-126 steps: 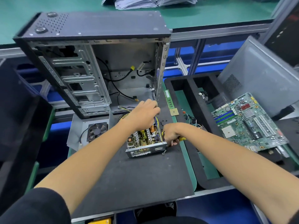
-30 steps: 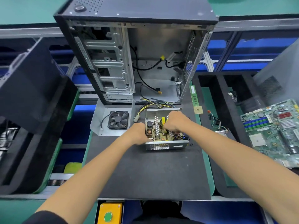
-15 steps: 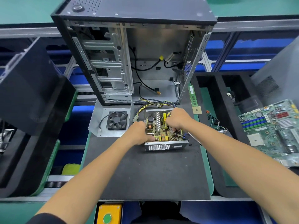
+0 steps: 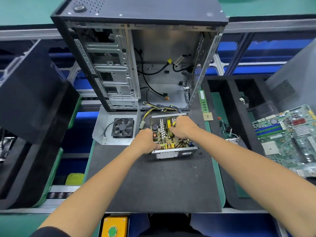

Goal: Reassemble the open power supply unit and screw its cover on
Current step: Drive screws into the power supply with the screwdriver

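Note:
The open power supply unit (image 4: 172, 153) sits on the black mat, its circuit board exposed and its cable bundle (image 4: 159, 108) running toward the case. My left hand (image 4: 145, 142) grips the unit's left wall, thumb on the board's near corner. My right hand (image 4: 183, 128) is curled in a fist over the far right of the board, holding a mostly hidden screwdriver; only a sliver of yellow shows at the fingers. The grey cover with its black fan (image 4: 122, 127) lies flat just left of the unit.
An open PC case (image 4: 136, 65) stands right behind the unit. A RAM stick (image 4: 203, 101) and a CPU (image 4: 208, 116) lie at the mat's right edge, with a motherboard (image 4: 287, 135) on the foam tray further right. A small dark screw (image 4: 200, 153) lies beside the unit.
Since 4.2 s ago my left hand left the top of the unit for its left wall, and my right hand moved from its right side onto the board. Over the last second both barely shifted.

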